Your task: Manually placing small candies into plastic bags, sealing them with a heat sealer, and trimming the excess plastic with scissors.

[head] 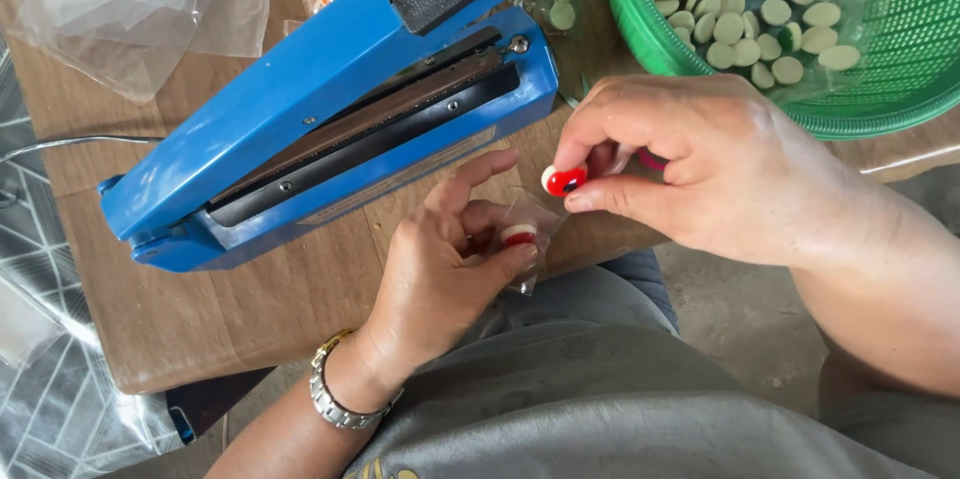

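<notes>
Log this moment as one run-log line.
left hand: holds small clear bag | right hand: pinches red-and-white disc above bag | blue heat sealer: open

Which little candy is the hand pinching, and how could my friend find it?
Start at the big blue sealing machine on the wooden table. Beside its near end, the right hand pinches a small round red-and-white piece above the clear bag. The pieces in the green basket are mostly pale.

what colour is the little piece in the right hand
Red and white piece with a dark centre, in the right hand; head view.
</notes>
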